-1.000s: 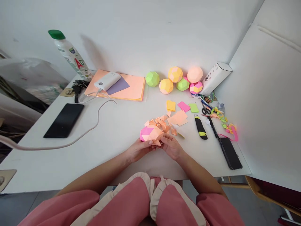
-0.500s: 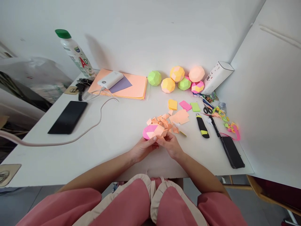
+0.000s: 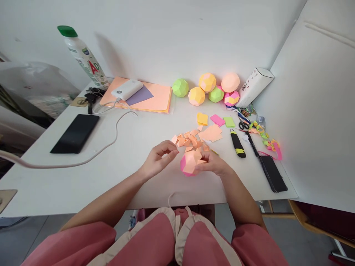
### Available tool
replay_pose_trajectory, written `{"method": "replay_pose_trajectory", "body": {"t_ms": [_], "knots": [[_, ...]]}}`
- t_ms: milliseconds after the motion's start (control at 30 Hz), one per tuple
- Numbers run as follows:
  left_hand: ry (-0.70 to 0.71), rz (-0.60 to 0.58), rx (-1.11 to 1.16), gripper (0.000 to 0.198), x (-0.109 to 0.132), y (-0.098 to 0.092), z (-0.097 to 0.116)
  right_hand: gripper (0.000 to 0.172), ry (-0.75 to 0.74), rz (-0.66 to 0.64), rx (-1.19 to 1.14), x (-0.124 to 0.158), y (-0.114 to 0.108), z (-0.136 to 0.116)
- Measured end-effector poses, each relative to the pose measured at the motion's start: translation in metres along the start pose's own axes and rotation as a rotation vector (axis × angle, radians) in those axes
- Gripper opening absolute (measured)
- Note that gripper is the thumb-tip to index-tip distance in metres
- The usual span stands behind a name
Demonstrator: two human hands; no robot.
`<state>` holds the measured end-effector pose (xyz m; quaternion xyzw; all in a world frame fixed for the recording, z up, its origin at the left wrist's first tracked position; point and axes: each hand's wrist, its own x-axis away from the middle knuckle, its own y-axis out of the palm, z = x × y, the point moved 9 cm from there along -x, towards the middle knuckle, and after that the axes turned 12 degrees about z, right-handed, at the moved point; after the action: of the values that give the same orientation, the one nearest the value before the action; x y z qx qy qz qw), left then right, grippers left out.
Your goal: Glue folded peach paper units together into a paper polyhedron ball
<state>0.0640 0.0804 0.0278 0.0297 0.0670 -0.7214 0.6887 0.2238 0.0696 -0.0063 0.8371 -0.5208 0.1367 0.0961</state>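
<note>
A pink and peach paper ball [image 3: 190,163] is gripped at its right side by my right hand [image 3: 215,164]. My left hand [image 3: 160,158] is off the ball, to its upper left, with thumb and fingers apart and nothing between them. Just beyond the ball lie small folded peach paper pieces [image 3: 188,139]. Flat peach sheets [image 3: 211,133] are to their right. Behind them are small stacks of orange paper [image 3: 202,119], pink paper [image 3: 217,120] and green paper [image 3: 229,122].
Several finished paper balls [image 3: 207,82] rest along the wall. A cutter [image 3: 237,144], scissors [image 3: 244,125] and a black case [image 3: 273,173] are on the right. On the left are a phone [image 3: 75,133], a power bank [image 3: 127,89] with its cable, and a bottle [image 3: 87,61].
My left hand has let go of the ball and moved up and left. The ball, now in my right hand alone, has shifted right and turned, showing more peach. The view has shifted slightly.
</note>
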Motion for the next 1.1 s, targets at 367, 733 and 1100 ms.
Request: {"method": "replay_pose_trajectory", "body": {"t_ms": [367,733,1100], "knots": [[-0.311,-0.463,0.339,0.028,0.033,0.058,-0.026,0.038,0.187,-0.144,0.143,0.008,0.018,0.023],[-0.694,-0.505,0.473,0.034,0.045,0.066,-0.047,0.028,0.130,-0.156,0.192,0.008,0.021,0.016],[-0.585,-0.522,0.406,0.019,0.041,0.064,-0.039,0.036,0.033,-0.173,0.278,0.010,0.024,0.009]]}}
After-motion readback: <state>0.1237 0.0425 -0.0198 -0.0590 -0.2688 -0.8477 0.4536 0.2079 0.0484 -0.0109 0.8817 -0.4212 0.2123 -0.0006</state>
